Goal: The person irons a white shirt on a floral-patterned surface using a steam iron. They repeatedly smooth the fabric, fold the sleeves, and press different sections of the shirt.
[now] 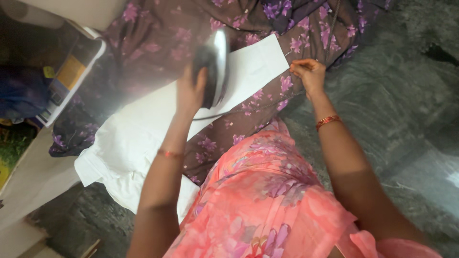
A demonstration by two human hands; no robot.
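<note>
My left hand point(190, 93) grips the dark handle of a clothes iron point(214, 64). The iron is tilted up on its side, its shiny soleplate faces right, and it is blurred. It hovers over a white cloth point(143, 124) spread flat on a brown sheet with purple flowers point(158, 43). A thin dark cord point(210, 116) runs below the iron. My right hand point(310, 74) pinches fabric just past the white cloth's far right corner; I cannot tell whether it holds the white cloth or the brown sheet. My pink flowered garment point(267, 200) fills the lower middle.
The sheet lies on a dark green stone floor point(397, 105). At the left stand a white-edged box with small items point(71, 71), a blue bag point(21, 93) and a pale surface point(33, 177).
</note>
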